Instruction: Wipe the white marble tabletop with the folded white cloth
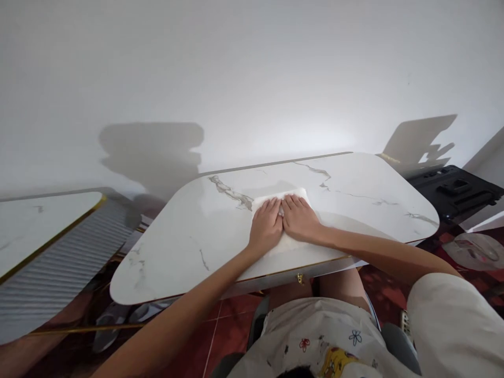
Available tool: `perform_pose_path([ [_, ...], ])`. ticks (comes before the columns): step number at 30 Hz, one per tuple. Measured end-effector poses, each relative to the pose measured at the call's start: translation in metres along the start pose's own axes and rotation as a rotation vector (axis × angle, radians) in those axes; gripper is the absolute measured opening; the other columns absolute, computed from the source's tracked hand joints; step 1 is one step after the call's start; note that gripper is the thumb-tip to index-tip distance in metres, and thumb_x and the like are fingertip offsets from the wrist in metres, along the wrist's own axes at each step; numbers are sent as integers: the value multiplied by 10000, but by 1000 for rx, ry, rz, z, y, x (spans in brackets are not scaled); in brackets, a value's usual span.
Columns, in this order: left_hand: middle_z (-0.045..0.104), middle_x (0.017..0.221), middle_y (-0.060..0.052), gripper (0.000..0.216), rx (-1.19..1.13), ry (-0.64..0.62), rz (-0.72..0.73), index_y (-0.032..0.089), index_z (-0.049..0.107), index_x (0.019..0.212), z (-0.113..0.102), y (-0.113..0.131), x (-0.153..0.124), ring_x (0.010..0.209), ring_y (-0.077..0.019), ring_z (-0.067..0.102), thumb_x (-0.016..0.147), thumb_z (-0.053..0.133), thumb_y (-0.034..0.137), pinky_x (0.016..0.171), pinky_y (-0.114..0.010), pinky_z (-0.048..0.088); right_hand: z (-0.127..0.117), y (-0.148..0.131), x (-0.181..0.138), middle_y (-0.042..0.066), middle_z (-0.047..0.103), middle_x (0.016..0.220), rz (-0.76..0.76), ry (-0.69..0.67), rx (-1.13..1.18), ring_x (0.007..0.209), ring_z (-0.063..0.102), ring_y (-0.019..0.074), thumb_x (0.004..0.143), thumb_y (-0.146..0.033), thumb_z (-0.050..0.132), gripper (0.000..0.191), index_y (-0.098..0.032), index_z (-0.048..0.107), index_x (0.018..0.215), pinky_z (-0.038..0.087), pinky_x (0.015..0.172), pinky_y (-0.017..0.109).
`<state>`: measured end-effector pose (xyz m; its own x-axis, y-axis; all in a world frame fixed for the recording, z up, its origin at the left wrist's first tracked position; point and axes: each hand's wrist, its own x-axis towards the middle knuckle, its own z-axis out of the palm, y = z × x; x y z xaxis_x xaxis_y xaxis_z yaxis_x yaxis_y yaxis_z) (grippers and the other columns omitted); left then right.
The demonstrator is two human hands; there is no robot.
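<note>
A white folded cloth (292, 245) lies near the middle of a white marble-patterned table (189, 236). My left hand (266, 226) rests flat on the cloth with fingers stretched out and together. My right hand (300, 218) lies flat beside it, touching it at the thumb side, fingers also stretched forward. Both palms press down on the cloth and cover most of its middle. Only the cloth's far edge and near edge show.
A second marble-topped table with a gold rim and ribbed side (47, 252) stands at the left. A black case (452, 191) sits at the right, by a white wall. Red floor tiles (232, 320) lie below. A small gold knob (300, 278) hangs under the table's near edge.
</note>
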<state>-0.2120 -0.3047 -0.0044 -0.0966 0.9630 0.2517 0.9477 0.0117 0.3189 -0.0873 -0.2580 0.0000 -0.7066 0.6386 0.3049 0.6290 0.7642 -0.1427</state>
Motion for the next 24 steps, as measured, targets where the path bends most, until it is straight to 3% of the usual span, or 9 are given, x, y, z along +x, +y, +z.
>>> perform_pose_path([
  [6,297,1543,-19,659,-135,-159,-118,230,352,1451,9,50,-38,1446,-234,201,795,410,205,1187,-428,194,-25,17,-69,177,413,1460,-34,-19,44,1369,351,288,898,-241,347,551,-40,433,1404,299,1122,464],
  [10,224,1564,3,692,-233,-282,-138,233,320,1468,15,91,-31,1460,-217,120,785,432,213,1195,-390,170,-37,53,-95,105,428,1460,-10,-3,62,1369,361,255,904,-255,347,540,-178,419,1434,334,1104,508],
  [12,219,1567,0,670,-256,-308,-129,238,328,1462,20,108,-18,1461,-214,109,800,428,234,1196,-383,162,-40,75,-97,101,431,1457,0,-16,60,1370,359,249,907,-262,355,534,-187,426,1431,335,1107,505],
  [18,291,1549,-44,579,-235,-194,-77,206,375,1418,47,129,51,1455,-224,166,839,368,222,1183,-427,162,-39,143,-55,119,460,1437,17,-26,10,1351,390,264,912,-247,375,508,-137,467,1399,326,1110,482],
  [24,365,1510,-83,527,-161,-78,-33,155,412,1379,63,110,135,1425,-220,252,861,323,190,1166,-398,195,-24,185,26,98,460,1445,62,-44,-88,1343,399,241,928,-199,333,494,-126,460,1399,318,1101,418],
])
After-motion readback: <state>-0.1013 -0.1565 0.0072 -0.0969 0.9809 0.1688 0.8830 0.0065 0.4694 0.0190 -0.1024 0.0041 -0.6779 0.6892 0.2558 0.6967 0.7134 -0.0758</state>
